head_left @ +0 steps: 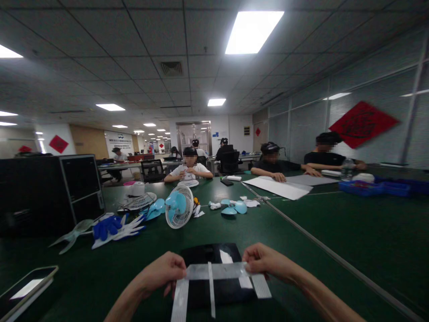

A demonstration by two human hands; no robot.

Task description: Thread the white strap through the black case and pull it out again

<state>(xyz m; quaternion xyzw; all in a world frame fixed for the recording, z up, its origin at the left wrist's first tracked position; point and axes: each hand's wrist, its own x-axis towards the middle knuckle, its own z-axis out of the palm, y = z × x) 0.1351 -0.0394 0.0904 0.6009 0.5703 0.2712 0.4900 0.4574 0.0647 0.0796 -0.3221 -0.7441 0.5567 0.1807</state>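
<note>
Between my two hands a translucent, tape-like strip point(228, 271) is stretched level. My left hand point(164, 272) pinches its left end, and my right hand point(264, 260) pinches the right end between thumb and fingers. Pale ribbed bands hang at both ends: a left band point(180, 299) below my left hand and a right band point(261, 286) below my right. A narrow white strip point(212, 295) crosses the middle. Behind and beneath lies a dark flat object point(196, 254) with bright patches; its kind I cannot make out.
Ahead stand a white fan with blue blades point(179, 206) and a loose blue fan blade point(233, 207). Blue and white gloves point(115, 229) lie left, near a black computer case point(82, 183) and a phone point(28, 286). A seam point(301, 228) crosses the table; people sit opposite.
</note>
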